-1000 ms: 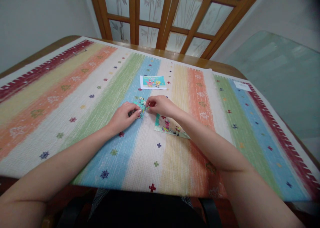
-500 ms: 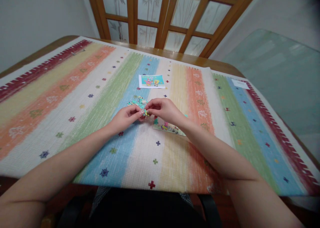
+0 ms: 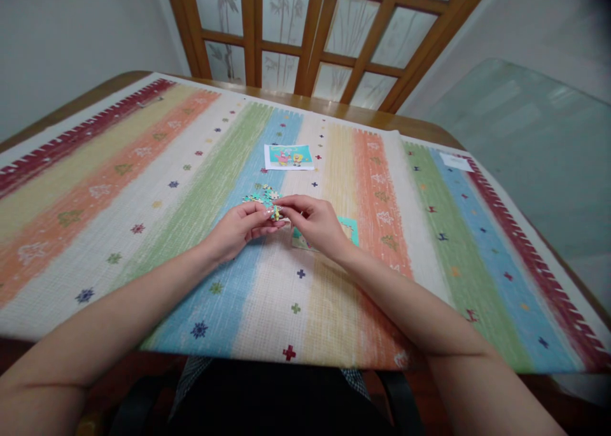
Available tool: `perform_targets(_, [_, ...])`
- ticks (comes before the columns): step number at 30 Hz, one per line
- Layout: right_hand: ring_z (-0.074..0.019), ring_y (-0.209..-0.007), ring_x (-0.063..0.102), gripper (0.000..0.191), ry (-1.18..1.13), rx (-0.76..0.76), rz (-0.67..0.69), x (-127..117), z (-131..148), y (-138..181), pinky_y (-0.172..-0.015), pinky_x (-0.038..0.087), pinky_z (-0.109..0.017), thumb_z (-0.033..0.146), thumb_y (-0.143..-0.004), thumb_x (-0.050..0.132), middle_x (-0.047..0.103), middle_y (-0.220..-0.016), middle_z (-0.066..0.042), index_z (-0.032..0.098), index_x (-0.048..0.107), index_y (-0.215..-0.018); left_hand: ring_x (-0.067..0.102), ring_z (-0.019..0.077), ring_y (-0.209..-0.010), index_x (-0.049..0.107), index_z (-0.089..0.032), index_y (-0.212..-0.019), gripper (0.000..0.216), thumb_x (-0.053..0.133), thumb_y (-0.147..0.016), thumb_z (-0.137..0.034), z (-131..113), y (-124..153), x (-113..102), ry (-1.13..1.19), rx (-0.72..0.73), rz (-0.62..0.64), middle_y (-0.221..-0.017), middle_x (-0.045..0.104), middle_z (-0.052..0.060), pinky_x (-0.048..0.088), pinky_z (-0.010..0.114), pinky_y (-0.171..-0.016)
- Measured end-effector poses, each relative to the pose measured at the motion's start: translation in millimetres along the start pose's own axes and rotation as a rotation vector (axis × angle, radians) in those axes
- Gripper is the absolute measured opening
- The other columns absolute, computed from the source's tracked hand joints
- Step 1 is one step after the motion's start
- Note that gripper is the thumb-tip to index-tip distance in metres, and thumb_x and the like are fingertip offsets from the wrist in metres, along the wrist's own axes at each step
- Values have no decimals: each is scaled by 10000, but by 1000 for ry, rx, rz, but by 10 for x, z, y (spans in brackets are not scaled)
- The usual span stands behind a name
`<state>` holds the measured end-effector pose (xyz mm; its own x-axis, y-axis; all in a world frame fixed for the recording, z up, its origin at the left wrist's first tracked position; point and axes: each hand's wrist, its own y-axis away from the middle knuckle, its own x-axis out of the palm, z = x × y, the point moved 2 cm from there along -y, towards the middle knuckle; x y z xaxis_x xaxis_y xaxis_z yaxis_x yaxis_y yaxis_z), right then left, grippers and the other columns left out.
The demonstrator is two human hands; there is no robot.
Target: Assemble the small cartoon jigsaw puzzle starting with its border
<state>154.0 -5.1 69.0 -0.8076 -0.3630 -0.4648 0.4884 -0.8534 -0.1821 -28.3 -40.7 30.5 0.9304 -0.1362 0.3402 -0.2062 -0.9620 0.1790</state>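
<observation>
My left hand point(image 3: 243, 228) is closed around a few small jigsaw puzzle pieces point(image 3: 276, 214), yellow and teal, which show at its fingertips. The fingers of my right hand point(image 3: 312, 221) pinch at the same pieces from the other side. Just beyond my fingers lies a loose pile of teal puzzle pieces point(image 3: 260, 195). Partly under my right hand is a puzzle board point(image 3: 352, 230) with a teal border; most of its surface is hidden by the hand.
Behind the pile lies a picture card point(image 3: 289, 158) with two cartoon figures, one pink and one yellow. A white paper point(image 3: 456, 162) rests toward the table's far right. A striped tablecloth point(image 3: 200, 296) covers the table.
My right hand has shifted down and slightly right, covering the board's near left part and uncovering its upper right corner. My left hand stays nearly in place, its lower fingers extending farther right.
</observation>
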Motion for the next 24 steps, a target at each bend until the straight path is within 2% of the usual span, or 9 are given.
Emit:
perform_targets(3, [-169, -938, 680, 243, -61, -12, 36, -36, 24, 0, -827, 521, -322, 355, -986, 568, 766, -1088, -47, 249, 754, -1102, 762, 209, -878, 630, -179, -800, 385, 858, -756, -485, -31, 25, 35, -42, 43, -12, -860, 768, 41, 612, 345, -841])
perform_targets(9, [-158, -830, 614, 202, -5, -17, 44, -117, 42, -22, -720, 483, -293, 419, -873, 730, 690, -885, -32, 224, 742, -820, 755, 201, -849, 675, -176, -819, 377, 844, -779, -511, -20, 72, 115, -137, 71, 16, -830, 768, 47, 606, 352, -839])
perform_targets(13, [-142, -737, 597, 298, -214, 99, 57, -192, -2, -37, -700, 490, -306, 499, -809, 778, 662, -777, -8, 208, 717, -789, 754, 208, -877, 699, -174, -868, 359, 833, -789, -497, -2, 70, 118, -138, 41, 21, -917, 787, 75, 607, 360, -836])
perform_targets(16, [-124, -657, 583, 346, -370, 183, 35, -234, -37, -39, -663, 505, -298, 526, -756, 818, 650, -712, 14, 206, 694, -799, 758, 202, -847, 684, -170, -880, 352, 847, -784, -467, -20, 74, 113, -143, 67, 10, -900, 787, 68, 609, 346, -823])
perform_targets(21, [-128, -682, 635, 384, -495, 253, 77, -230, -58, -27, -691, 545, -301, 525, -691, 863, 675, -724, 9, 204, 676, -790, 771, 195, -812, 585, -197, -1096, 449, 859, -800, -395, -59, 98, 112, -115, 136, 3, -854, 790, 33, 614, 328, -794])
perform_targets(24, [-135, -705, 648, 374, -476, 281, 114, -229, -69, -23, -704, 550, -307, 522, -707, 849, 684, -734, -1, 200, 675, -782, 773, 195, -853, 609, -187, -1165, 439, 830, -833, -370, -73, 107, 102, -137, 156, -5, -884, 788, 41, 612, 320, -821])
